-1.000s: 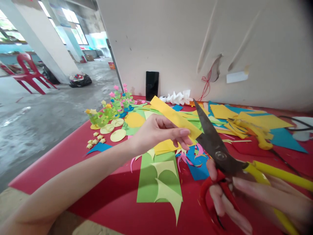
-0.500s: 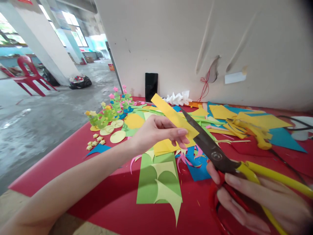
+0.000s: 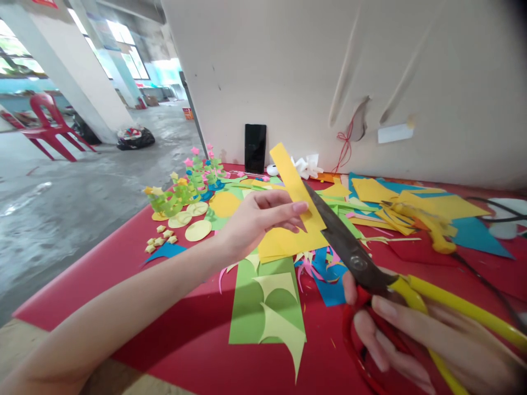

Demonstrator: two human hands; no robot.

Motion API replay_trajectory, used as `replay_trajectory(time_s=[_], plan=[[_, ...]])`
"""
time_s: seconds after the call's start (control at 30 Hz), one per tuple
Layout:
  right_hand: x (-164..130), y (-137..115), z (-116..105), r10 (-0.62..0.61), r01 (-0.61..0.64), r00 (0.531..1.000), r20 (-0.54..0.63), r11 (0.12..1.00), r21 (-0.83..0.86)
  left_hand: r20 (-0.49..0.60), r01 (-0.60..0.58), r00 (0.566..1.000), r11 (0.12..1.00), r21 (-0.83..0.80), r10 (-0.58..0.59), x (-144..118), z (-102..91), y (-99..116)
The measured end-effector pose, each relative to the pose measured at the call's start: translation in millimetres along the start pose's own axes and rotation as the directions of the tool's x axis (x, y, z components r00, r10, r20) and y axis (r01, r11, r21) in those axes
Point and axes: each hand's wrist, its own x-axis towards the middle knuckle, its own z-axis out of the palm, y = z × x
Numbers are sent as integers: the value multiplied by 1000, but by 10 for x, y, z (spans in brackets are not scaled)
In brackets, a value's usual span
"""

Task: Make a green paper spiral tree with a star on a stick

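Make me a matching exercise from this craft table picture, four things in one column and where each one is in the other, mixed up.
Things:
1. yellow paper strip
2. scissors
3. black phone
4. pale yellow paper circles

Places:
A. propped upright against the wall
B. lying flat on the red table, near its left edge
C. pinched in the left hand
D. gripped in the right hand

Pairs: 1-C, 2-D, 3-A, 4-B

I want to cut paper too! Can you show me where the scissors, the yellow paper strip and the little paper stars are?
scissors (image 3: 349,249): head view, on the dark blades.
yellow paper strip (image 3: 293,184): head view, on its middle, above the fingers.
little paper stars (image 3: 162,237): head view, on the cluster's middle.
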Motion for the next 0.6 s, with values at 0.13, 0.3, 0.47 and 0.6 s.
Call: replay_trajectory(time_s=[0.13,0.3,0.47,0.6], plan=[[-27,-35,46,-54,48,998,45,991,129,13,25,1000,999,-28,-25,-1,0,-12],[-3,-117,66,-64,52,995,83,989,136,34,78,996,995,-65,-76,-29,33,-43],[7,-118,81,-81,71,995,64,987,141,81,145,987,986,-80,-138,-71,87,-107],[10,-57,79,-94,85,994,48,984,157,117,159,982,984,-83,-149,-87,100,-165]])
